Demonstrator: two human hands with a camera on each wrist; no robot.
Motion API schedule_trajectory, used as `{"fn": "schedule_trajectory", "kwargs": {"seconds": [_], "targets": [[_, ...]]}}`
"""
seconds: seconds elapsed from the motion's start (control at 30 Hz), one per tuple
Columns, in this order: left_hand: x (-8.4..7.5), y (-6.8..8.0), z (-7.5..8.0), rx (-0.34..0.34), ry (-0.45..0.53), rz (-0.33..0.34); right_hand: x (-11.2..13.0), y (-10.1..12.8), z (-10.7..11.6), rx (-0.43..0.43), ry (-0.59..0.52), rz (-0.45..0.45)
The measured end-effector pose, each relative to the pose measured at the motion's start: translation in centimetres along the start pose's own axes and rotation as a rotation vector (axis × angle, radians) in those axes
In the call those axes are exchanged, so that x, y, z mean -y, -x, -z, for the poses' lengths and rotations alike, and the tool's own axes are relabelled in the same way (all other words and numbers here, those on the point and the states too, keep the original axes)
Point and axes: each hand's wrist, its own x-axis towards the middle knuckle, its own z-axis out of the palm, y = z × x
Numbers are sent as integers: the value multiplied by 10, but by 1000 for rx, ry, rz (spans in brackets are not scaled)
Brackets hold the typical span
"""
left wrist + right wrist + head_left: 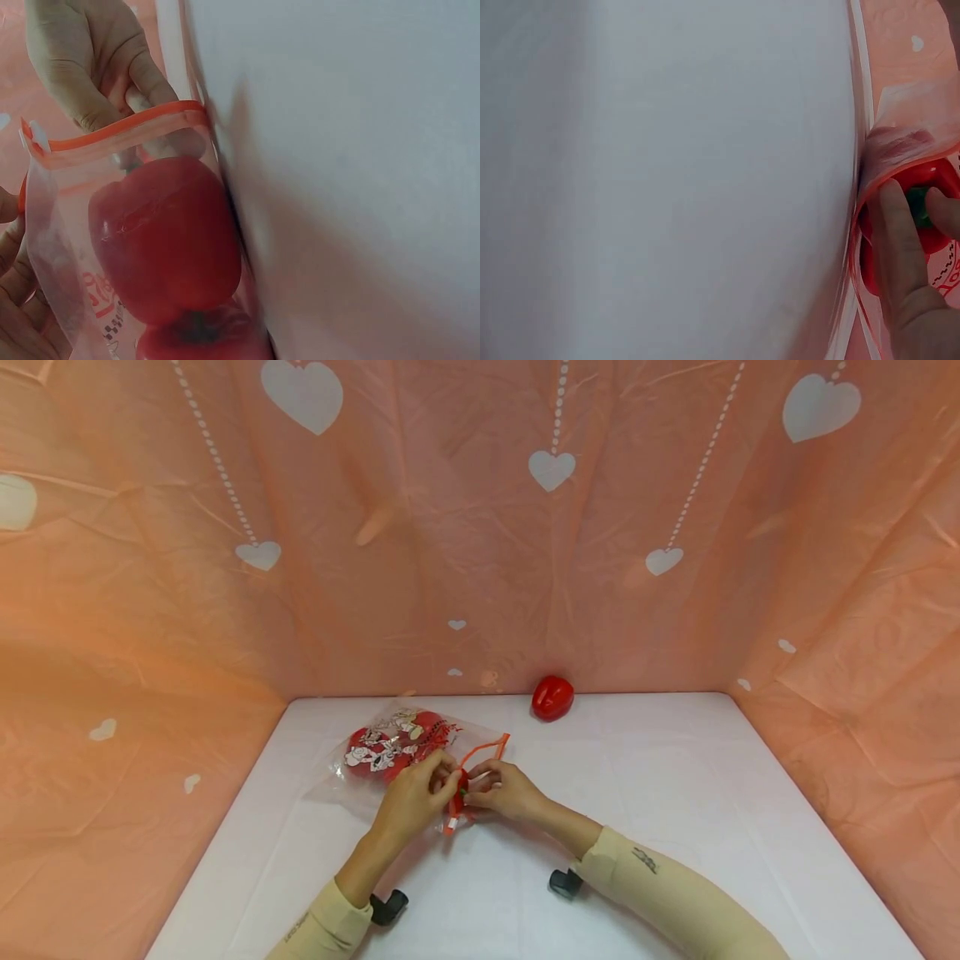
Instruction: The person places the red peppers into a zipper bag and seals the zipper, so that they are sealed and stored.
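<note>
Both hands meet at the mouth of a clear zip bag [397, 752] lying on the white counter [675, 793]. Left hand [411, 800] has its grip pinched on the bag's orange zip strip [120, 129], fingers curled around the edge. Right hand [506, 789] is right there too: in the right wrist view its fingers [900, 255] press against a red bell pepper [922, 202] at the opening, with the green stem [919, 206] showing between them, so that grip looks curled onto the pepper, not loose.

The bag already has red peppers in it. The left wrist view shows one big one [165, 232] behind the plastic and another below it. One more red pepper [552, 697] sits well apart at the back of the counter, near the pink heart-print backdrop [480, 527].

My read is that this is the loading step, with a pepper halfway through the mouth. Next it probably needs the left hand to keep the strip spread wide while the right one nudges the pepper fully past the zip, since the opening looks pretty snug.
</note>
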Motion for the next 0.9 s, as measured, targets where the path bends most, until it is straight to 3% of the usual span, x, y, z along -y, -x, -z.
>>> {"fn": "schedule_trajectory", "kwargs": {"seconds": [0.2,0.43,0.67,0.9], "targets": [[-1,0,2,9,10,12,0,1,0,6,-7,-1],[0,1,2,7,3,20,-4,3,6,8,-116,-5],[1,2,1,1,-15,18,-5,10,19,-21,-118,-9],[1,2,0,7,-40,12,-6,18,38,-13,-222,-35]]}}
